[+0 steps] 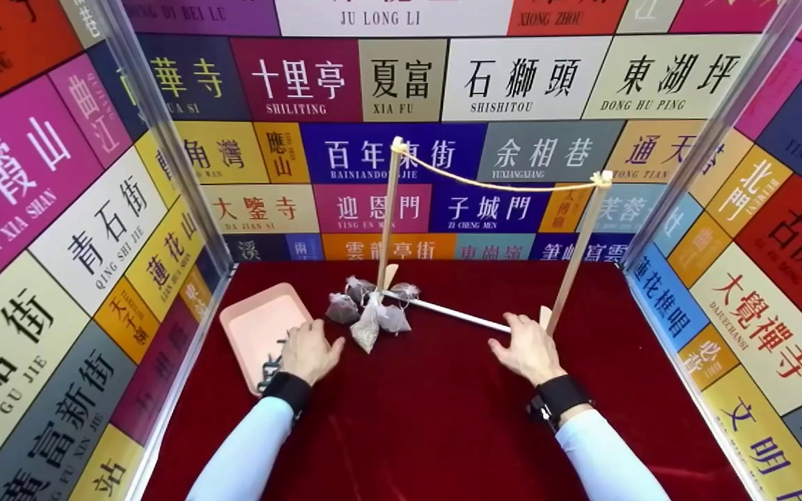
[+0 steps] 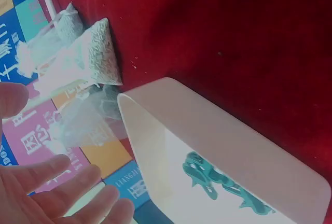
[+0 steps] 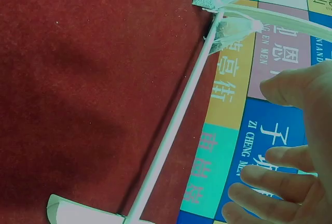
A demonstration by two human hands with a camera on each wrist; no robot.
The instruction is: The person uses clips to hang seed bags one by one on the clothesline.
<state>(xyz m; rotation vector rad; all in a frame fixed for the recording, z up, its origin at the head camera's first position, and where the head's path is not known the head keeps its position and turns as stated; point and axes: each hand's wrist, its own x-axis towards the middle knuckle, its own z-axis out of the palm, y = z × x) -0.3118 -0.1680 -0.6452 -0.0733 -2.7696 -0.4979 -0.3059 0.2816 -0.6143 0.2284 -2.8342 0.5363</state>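
My left hand [image 1: 310,351] hovers over the right side of a pink tray [image 1: 234,316], fingers loosely spread and holding nothing. Inside the tray lie several dark green plastic clips [image 2: 205,175]. Just right of that hand, small sheer drawstring bags [image 1: 366,323] with grainy filling cluster around the foot of the left wooden post [image 1: 390,216]. My right hand [image 1: 530,351] is held, relaxed and without a grip, near the foot of the right wooden post [image 1: 575,257]. A white rod [image 1: 457,311] joins the two posts low down, and a slack cord [image 1: 498,186] hangs between their tops.
Dark red cloth [image 1: 429,417] covers the table. Panels printed with colourful place names [image 1: 401,83] stand at the back and both sides, with clear corner posts [image 1: 164,125] between them. The wooden frame rises upright between my hands and the back panel.
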